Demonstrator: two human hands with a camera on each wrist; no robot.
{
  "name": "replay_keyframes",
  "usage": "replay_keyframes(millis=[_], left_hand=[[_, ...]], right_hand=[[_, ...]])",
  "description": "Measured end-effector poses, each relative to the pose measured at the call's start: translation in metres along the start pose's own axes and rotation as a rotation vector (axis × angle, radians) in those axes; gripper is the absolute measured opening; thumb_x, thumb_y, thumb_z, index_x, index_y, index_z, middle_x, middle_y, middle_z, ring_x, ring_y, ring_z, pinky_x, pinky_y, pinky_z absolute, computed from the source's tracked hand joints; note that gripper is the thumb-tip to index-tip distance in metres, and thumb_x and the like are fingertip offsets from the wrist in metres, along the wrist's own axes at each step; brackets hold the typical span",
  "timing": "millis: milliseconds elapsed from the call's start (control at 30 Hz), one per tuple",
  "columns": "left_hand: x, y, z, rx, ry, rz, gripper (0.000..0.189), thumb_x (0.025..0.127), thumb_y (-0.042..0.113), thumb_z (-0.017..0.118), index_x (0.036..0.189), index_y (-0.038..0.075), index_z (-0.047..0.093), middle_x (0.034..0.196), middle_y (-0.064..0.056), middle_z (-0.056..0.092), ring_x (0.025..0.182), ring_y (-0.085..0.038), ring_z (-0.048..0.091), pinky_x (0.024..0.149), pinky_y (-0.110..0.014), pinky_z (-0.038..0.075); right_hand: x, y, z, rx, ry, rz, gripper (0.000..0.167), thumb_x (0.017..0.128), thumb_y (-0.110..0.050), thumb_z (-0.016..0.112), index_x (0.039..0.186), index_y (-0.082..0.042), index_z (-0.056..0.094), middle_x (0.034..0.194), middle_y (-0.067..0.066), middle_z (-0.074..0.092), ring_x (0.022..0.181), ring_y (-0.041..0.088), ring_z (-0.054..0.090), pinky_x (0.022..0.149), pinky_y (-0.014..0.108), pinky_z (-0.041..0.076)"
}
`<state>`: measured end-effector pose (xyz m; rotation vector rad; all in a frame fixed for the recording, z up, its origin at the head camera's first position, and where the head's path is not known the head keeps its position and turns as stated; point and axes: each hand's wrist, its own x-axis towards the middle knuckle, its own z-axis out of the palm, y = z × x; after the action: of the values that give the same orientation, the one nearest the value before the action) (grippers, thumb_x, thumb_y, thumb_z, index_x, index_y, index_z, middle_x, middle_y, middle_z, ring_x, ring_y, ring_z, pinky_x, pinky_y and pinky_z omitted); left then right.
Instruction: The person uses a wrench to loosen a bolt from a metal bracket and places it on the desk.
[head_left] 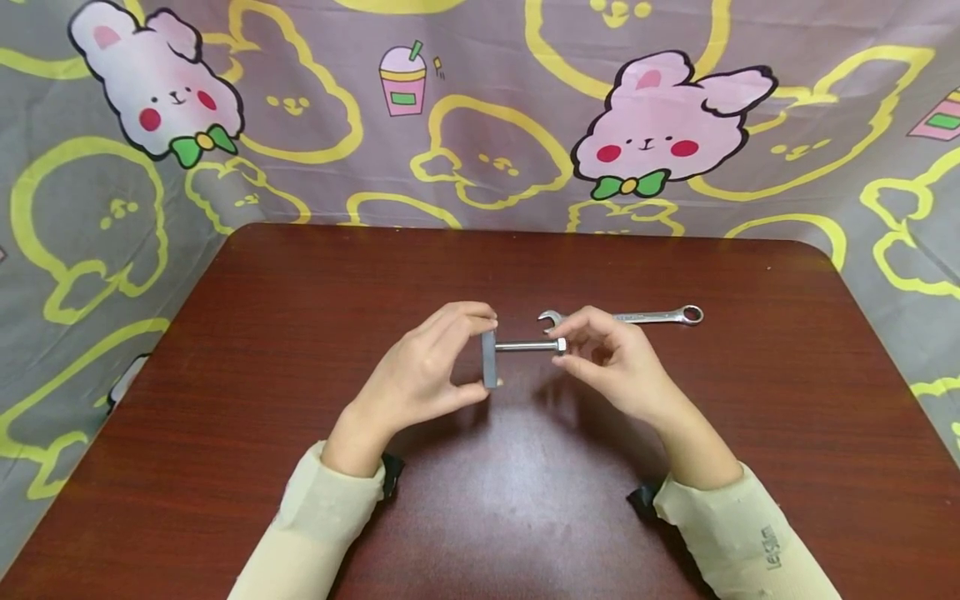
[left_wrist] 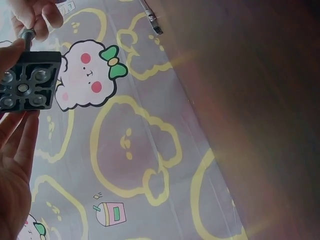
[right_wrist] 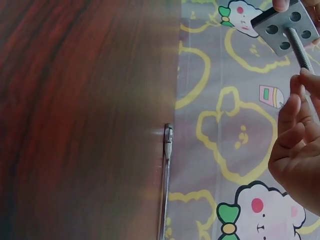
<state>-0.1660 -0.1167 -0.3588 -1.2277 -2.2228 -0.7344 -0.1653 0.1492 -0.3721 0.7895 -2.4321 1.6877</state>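
Observation:
My left hand grips a square grey plate by two opposite edges, above the table. A long threaded bolt stands out from the plate's middle toward the right. My right hand pinches the bolt at its hex head with thumb and fingers. In the right wrist view the plate has several round holes around the bolt. From the left wrist, the plate's ribbed back faces me, and a round metal end shows in its centre hole.
Behind the right hand a combination wrench lies on the dark red-brown table, its open end partly near the fingers. A patterned cloth hangs along the table's back and sides.

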Motion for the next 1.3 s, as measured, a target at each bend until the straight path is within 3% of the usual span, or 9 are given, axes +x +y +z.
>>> replay_keyframes(millis=[200,367,467,600,767,933,1133,1300], left_hand=[[0.000,0.000,-0.001,-0.001,0.021,0.001,0.057,0.067,0.009,0.084,0.116,-0.001,0.057,0.120,-0.013,0.062,0.115,-0.024,0.061,0.098,-0.032,0.053],[0.001,0.001,0.001,0.000,0.008,0.022,0.061,0.064,0.006,0.085,0.117,-0.001,0.056,0.122,-0.013,0.061,0.117,-0.023,0.060,0.098,-0.031,0.054],[0.003,0.003,0.002,0.029,0.007,0.044,0.062,0.064,0.005,0.086,0.118,-0.001,0.057,0.123,-0.013,0.060,0.118,-0.024,0.059,0.099,-0.030,0.053],[0.002,0.003,0.002,0.105,0.018,0.079,0.061,0.064,0.006,0.086,0.118,-0.001,0.058,0.124,-0.014,0.061,0.119,-0.024,0.060,0.099,-0.029,0.054],[0.002,0.003,0.002,0.152,0.010,0.105,0.059,0.064,0.007,0.085,0.117,0.000,0.059,0.124,-0.013,0.061,0.120,-0.024,0.059,0.100,-0.028,0.053],[0.005,0.003,0.002,0.151,0.001,0.107,0.060,0.064,0.008,0.086,0.117,0.000,0.059,0.123,-0.012,0.061,0.119,-0.023,0.059,0.100,-0.029,0.053],[0.008,0.001,0.002,0.059,-0.027,0.053,0.064,0.064,0.016,0.087,0.118,0.000,0.057,0.120,-0.013,0.063,0.117,-0.023,0.061,0.100,-0.030,0.053],[0.009,0.000,0.001,0.000,-0.029,0.031,0.064,0.066,0.021,0.088,0.117,-0.001,0.057,0.117,-0.012,0.063,0.114,-0.022,0.062,0.102,-0.031,0.052]], right_hand=[[0.000,-0.001,0.000,0.032,-0.003,-0.018,0.028,0.081,0.008,0.073,0.106,-0.005,0.068,0.081,-0.008,0.060,0.071,0.008,0.054,0.051,0.023,0.042],[-0.001,-0.001,-0.006,0.068,-0.031,0.013,0.024,0.087,0.006,0.068,0.110,0.002,0.065,0.093,-0.010,0.065,0.078,0.007,0.059,0.063,0.019,0.051],[-0.002,0.002,-0.011,0.035,-0.051,0.069,0.021,0.091,0.000,0.065,0.112,0.001,0.067,0.097,-0.012,0.068,0.077,0.006,0.063,0.065,0.020,0.053],[0.000,0.006,-0.014,-0.062,-0.103,0.105,0.016,0.092,-0.005,0.066,0.108,-0.005,0.070,0.091,-0.010,0.068,0.072,0.005,0.061,0.059,0.022,0.050],[0.003,0.005,-0.018,-0.155,-0.148,0.077,0.010,0.091,-0.008,0.069,0.100,-0.011,0.071,0.084,-0.005,0.066,0.072,0.006,0.055,0.056,0.025,0.045],[0.004,0.002,-0.019,-0.166,-0.150,0.047,0.014,0.088,-0.007,0.072,0.101,-0.012,0.068,0.082,-0.003,0.063,0.069,0.008,0.054,0.056,0.024,0.045],[0.002,-0.002,-0.018,-0.193,-0.069,-0.049,0.026,0.082,0.002,0.076,0.102,-0.012,0.065,0.081,-0.004,0.064,0.067,0.005,0.053,0.053,0.020,0.043],[0.000,-0.004,-0.015,-0.198,-0.048,-0.085,0.030,0.079,0.005,0.077,0.101,-0.012,0.064,0.080,-0.005,0.062,0.065,0.005,0.051,0.051,0.020,0.041]])
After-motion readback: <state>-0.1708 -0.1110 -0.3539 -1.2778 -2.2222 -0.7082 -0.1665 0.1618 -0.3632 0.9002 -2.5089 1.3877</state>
